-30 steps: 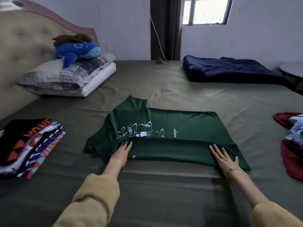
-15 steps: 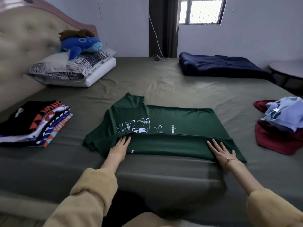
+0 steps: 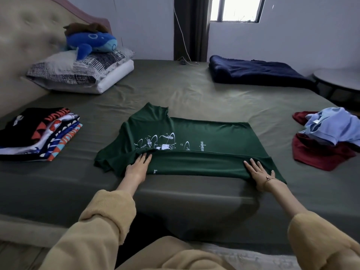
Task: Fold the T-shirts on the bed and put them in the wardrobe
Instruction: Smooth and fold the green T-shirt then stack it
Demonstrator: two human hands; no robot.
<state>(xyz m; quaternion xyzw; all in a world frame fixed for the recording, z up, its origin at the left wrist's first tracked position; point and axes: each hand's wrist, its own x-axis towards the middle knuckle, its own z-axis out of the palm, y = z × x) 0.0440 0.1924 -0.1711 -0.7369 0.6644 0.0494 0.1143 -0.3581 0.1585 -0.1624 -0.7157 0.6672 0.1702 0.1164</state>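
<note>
Bed (image 3: 194,94): L hand (image 3: 136,168) & R hand (image 3: 259,172) flat, fingers straight, on green T-shirt (image 3: 214,137).

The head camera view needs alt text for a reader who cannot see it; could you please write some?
Both hands, left hand and right hand, press flat on a half-folded green T-shirt on the bed. Folded shirts are stacked to the left; unfolded blue and red clothes lie to the right.

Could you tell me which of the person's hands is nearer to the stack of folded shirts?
Left. The left hand presses the green T-shirt on the side toward the stack of folded shirts; the right hand presses its far end.
</note>
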